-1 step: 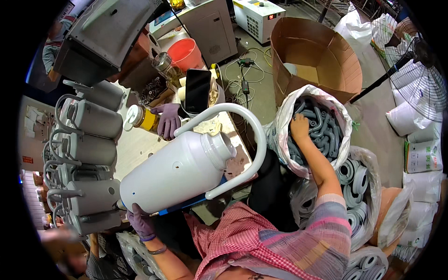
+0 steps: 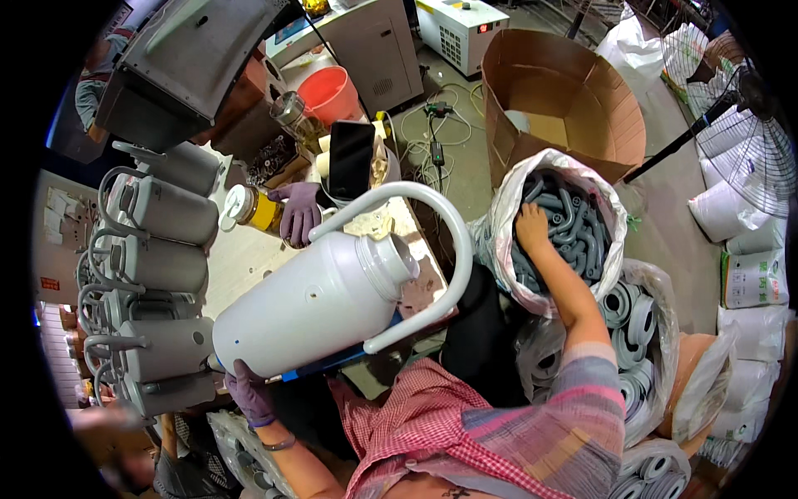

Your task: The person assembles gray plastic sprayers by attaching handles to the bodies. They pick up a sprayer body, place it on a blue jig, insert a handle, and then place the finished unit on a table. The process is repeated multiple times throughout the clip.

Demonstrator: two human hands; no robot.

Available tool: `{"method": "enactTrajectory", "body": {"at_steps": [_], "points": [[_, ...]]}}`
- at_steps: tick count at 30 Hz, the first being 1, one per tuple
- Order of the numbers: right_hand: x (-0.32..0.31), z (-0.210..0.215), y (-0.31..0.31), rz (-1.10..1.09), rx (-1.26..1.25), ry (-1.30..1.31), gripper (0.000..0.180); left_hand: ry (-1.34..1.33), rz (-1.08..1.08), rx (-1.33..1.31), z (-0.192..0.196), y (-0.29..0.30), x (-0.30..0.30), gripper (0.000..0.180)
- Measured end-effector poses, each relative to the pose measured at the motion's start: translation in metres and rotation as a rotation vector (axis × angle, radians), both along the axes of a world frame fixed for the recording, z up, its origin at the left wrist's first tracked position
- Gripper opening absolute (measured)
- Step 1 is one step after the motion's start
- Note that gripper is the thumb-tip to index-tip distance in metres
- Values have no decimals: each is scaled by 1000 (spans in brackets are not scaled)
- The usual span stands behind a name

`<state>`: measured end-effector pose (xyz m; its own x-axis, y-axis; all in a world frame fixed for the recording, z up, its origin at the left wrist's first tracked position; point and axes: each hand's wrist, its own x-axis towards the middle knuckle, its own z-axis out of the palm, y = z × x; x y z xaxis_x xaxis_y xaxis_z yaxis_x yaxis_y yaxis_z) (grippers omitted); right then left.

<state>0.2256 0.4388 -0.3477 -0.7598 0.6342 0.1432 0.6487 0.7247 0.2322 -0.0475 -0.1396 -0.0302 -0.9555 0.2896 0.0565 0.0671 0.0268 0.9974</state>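
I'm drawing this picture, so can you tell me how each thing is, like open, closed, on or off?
Grey jug: on its side, mouth open
White sack: open, holding grey curved parts
Left hand: gloved, at the grey jug's base
Right hand: bare, inside the white sack
Purple glove: not worn
Phone: screen dark
Cardboard box: top open
Red bucket: uncovered
Fan: can't tell if spinning

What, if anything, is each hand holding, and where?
Left hand: the grey jug, near its base. Right hand: among curved grey parts in a sack; any grip cannot be told.
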Motion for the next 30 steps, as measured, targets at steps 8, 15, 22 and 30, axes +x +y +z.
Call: {"method": "enactTrajectory", "body": {"at_steps": [8, 15, 22, 30], "points": [[28, 127, 1, -131, -654, -186, 58, 10, 86, -36, 5, 5, 2, 49], [166, 230, -37, -389, -1318, 951, 33, 20, 43, -51, -1, 3, 2, 54], [158, 212, -72, -206, -520, 1144, 29, 62, -3, -32, -1, 4, -6, 53], [155, 246, -90, 344, -185, 1242, 32, 33, 5, -23, -6, 2, -5, 54]]}}
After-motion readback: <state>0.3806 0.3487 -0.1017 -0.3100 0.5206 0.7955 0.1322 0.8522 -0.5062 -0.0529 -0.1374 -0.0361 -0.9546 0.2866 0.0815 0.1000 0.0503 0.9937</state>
